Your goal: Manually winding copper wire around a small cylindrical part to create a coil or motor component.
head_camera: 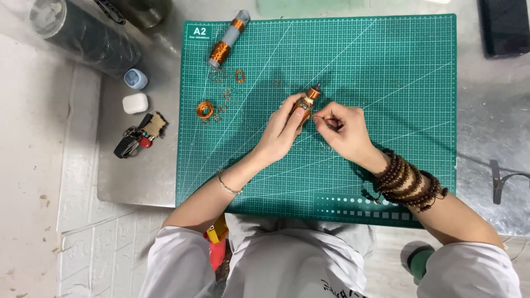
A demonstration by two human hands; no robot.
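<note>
The left hand (281,129) had its fingers closed around a small copper-wound spool (307,101) over the middle of the green cutting mat (386,66). Just right of it, the right hand (342,129) pinched its fingertips together, perhaps on thin wire; this could not be seen clearly.

Both hands close together, left hand (281,132) curled, right hand (342,132) pinching

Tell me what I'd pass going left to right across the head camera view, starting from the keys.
Bunch of keys → loose copper wire coil → left hand holding a copper-wound spool → right hand → brown bead bracelets → metal clip at the table edge.
</note>
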